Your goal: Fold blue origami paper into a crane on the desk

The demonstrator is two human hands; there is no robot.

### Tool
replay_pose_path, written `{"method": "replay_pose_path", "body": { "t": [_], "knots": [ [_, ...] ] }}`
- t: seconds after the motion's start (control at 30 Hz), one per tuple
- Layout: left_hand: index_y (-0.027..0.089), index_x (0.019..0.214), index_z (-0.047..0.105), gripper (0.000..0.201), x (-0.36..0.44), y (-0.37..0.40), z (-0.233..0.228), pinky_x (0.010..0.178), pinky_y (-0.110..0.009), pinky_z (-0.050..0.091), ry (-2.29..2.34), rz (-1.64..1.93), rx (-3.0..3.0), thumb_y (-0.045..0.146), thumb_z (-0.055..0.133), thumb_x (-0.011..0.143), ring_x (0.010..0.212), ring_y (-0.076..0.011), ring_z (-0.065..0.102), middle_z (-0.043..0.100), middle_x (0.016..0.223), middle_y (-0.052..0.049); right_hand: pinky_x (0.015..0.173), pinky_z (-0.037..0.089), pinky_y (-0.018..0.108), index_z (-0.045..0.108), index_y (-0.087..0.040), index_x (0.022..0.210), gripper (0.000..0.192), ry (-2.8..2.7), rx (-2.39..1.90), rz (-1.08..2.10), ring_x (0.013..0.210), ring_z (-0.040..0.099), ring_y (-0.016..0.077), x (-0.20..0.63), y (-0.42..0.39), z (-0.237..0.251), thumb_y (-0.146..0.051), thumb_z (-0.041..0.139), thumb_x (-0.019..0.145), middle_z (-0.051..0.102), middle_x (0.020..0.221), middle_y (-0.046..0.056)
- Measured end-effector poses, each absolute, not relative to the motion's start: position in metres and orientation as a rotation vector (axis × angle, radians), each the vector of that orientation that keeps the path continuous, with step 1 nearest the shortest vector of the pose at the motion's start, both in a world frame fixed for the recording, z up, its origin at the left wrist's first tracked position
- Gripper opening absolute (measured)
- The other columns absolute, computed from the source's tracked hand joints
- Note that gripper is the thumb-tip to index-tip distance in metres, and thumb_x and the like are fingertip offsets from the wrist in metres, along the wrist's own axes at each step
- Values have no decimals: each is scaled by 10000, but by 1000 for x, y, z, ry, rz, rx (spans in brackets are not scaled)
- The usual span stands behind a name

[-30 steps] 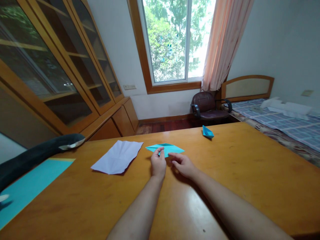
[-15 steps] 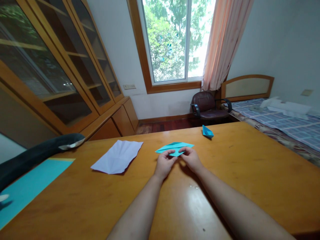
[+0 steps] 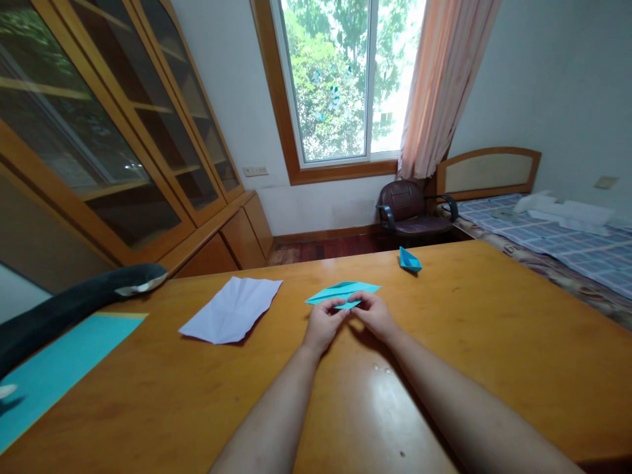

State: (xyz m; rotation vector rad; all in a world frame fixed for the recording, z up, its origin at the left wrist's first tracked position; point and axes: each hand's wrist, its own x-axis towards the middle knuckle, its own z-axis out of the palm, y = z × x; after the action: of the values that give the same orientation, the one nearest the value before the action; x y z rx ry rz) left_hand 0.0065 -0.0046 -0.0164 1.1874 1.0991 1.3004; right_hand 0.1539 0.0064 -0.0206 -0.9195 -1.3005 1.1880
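Observation:
A partly folded teal paper (image 3: 343, 291) lies flat on the wooden table (image 3: 494, 342), just beyond my hands. My left hand (image 3: 323, 324) and my right hand (image 3: 375, 316) meet at its near edge, thumbs and fingers pinching the paper's near point between them. A small finished teal paper boat (image 3: 409, 261) stands farther back near the table's far edge. To the left lies a creased white sheet (image 3: 232, 309), apart from both hands.
A large teal sheet (image 3: 54, 368) covers the table's near left corner, with a dark padded object (image 3: 74, 303) over it. Glass-door cabinets line the left wall. Behind the table are a window, a dark armchair (image 3: 412, 209) and a bed (image 3: 557, 243) at right.
The teal paper has shifted right and turned since a second ago. My hands came together at its near edge; in the last half second they pressed the near point a little tighter.

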Motion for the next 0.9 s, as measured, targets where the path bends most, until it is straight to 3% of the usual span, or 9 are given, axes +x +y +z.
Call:
{"method": "replay_pose_path", "body": {
  "t": [0.2,0.6,0.9],
  "knots": [
    [136,825,715,319,6,-5,-16,746,-307,513,1099,1312,1172,306,818,576,741,-186,657,733,809,-62,722,505,310,664,-206,798,203,-1317,-900,1188,711,626,178,155,3,-16,-303,720,628,692,772,8],
    [160,760,750,195,7,-7,-11,697,-285,496,1242,1385,1444,342,686,725,701,-183,635,733,748,-47,652,485,294,669,-191,692,199,-1313,-982,1070,647,595,166,148,5,-20,-388,692,675,675,675,14],
    [153,709,753,215,5,-6,-11,697,-293,499,1275,1406,1385,362,703,709,687,-190,639,731,715,-48,630,482,296,669,-184,647,228,-1282,-1024,1015,623,589,170,146,1,-14,-407,701,684,669,645,23]
  ]
}}
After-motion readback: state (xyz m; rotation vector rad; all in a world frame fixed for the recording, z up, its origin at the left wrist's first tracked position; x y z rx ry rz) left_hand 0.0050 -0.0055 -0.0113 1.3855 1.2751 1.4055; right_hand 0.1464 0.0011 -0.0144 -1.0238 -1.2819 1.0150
